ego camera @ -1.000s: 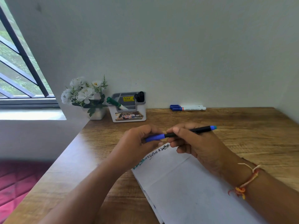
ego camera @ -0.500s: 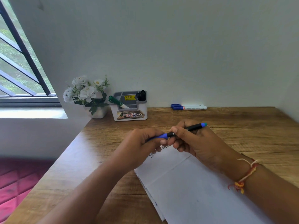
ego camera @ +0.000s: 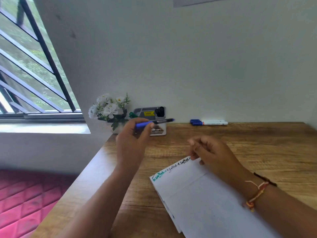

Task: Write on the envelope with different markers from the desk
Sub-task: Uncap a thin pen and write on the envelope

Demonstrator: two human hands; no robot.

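Up at about 11 o'clock from the envelope, the left hand is raised off the desk and pinches a blue-and-black marker between thumb and curled fingers. The marker lies nearly level, its blue capped end inside the grip and its black barrel pointing toward 3 o'clock, ending in a small blue tip. It crosses in front of the white marker holder; whether the two touch cannot be told. The right hand grasps nothing: its fingers are loosely bent, and it lies over the far corner of the envelope, at that sheet's 12 o'clock, with a red and yellow thread bracelet on the wrist. The white envelope lies flat on the wooden desk, turned at an angle, its near part running out of view at 5 o'clock. Teal lettering and then black lettering run along its far edge. Behind the left hand, at the desk's 12 o'clock against the wall, the holder carries black markers upright and a green marker leaning toward 9 o'clock. White artificial flowers stand just beside it at 9 o'clock. Two blue-capped white markers lie side by side along the wall at 3 o'clock of the holder, well apart from it. A barred window fills 10 o'clock, and a red quilted surface lies below at 8 o'clock.
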